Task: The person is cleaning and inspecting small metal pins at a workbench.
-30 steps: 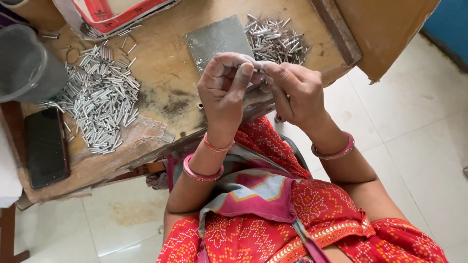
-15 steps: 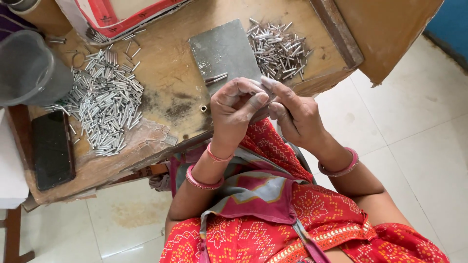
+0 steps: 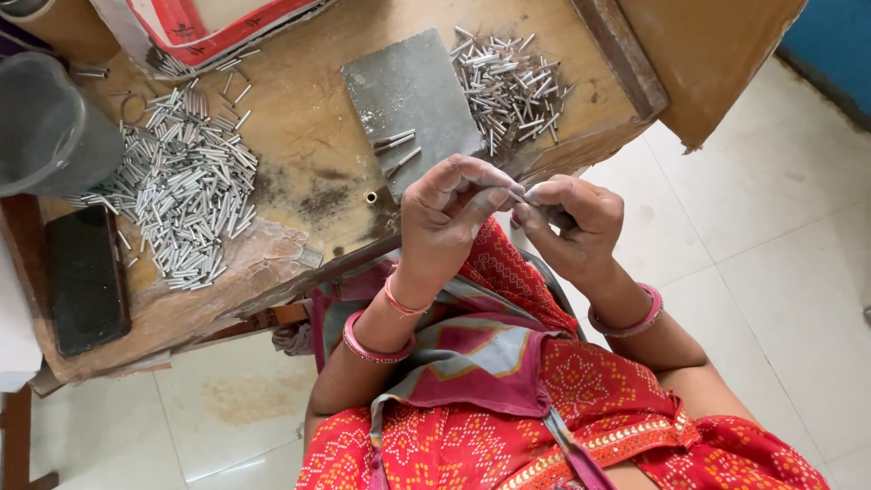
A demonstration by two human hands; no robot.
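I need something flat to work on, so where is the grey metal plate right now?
In the head view, the grey metal plate lies on the wooden table, just beyond the left hand, with the smaller pile of metal pins along its right edge.

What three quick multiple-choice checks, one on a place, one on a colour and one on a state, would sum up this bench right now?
1. Where does the grey metal plate lie?
A. Between the two heaps of pins
B. On the floor
C. On the phone

2. What colour are the bangles?
A. Green
B. Pink
C. Black

3. How are the hands placed?
A. Flat on the table
B. Raised together, fingertips pinching a small metal piece
C. One hand inside the cup

Answers:
1 A, the big heap of pins lies on one side of the plate and the small heap on the other.
2 B, pink rings show on both wrists.
3 B, the left hand and right hand meet above the table edge, with a thin metal piece between the fingertips.
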